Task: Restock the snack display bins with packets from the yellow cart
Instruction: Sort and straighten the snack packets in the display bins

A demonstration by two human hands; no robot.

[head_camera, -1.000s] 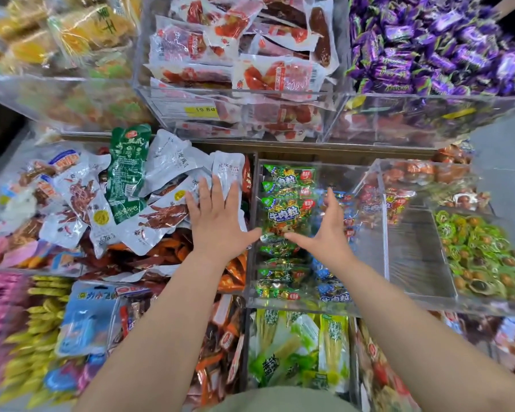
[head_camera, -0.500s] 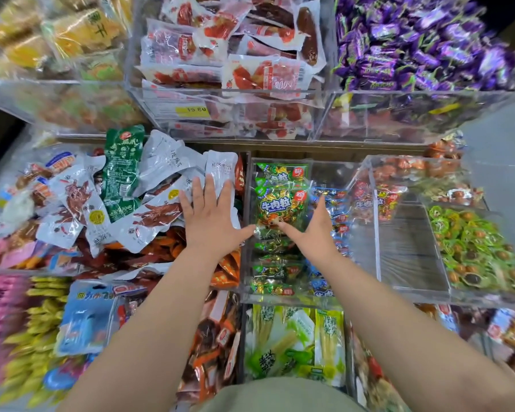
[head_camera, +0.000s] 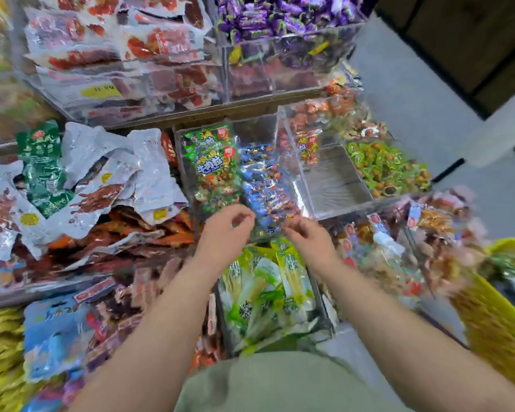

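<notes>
A clear acrylic bin [head_camera: 182, 162] at the centre holds green beef-snack packets [head_camera: 211, 165] on its left side and blue packets [head_camera: 265, 185] on its right. My left hand [head_camera: 226, 230] hovers at the bin's near edge, fingers loosely curled, holding nothing. My right hand [head_camera: 306, 242] is beside it, just in front of the blue packets, also curled and holding nothing. The yellow cart [head_camera: 494, 322] shows blurred at the right edge, with packets in it.
Right of the central bin is a bare clear compartment [head_camera: 333, 179], then green-wrapped sweets [head_camera: 387, 168]. Silver and green packets [head_camera: 101, 173] are heaped at the left. Purple sweets [head_camera: 280, 13] fill an upper bin. Yellow-green packets [head_camera: 268, 286] lie below my hands. Grey floor [head_camera: 414, 84] lies to the right.
Both hands have drawn back from the packets toward me and curled their fingers. The view has swung to the right, bringing the yellow cart into sight.
</notes>
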